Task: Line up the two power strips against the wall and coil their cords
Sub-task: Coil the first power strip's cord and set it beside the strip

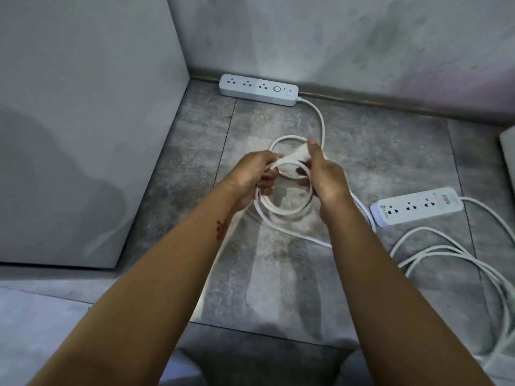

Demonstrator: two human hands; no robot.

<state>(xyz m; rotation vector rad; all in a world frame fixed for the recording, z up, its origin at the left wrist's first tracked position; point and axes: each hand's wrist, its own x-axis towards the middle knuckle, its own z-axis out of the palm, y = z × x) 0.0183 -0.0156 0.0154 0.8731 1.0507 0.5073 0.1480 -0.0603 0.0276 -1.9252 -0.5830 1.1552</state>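
Slack cord (446,252) is sprawling uncoiled on the floor (278,288) beside the second power strip (416,206); left hand (256,176) and right hand (326,179) are gripping the coil (281,210), close together; a slackening grip risks loops springing open, a tug dragging the first power strip (257,89) off the wall (334,37).

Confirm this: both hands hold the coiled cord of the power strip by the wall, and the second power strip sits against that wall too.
Wrong on the second power strip: the head view shows it on the floor, away from the wall. Left hand and right hand hold the coiled cord of the wall-side power strip.
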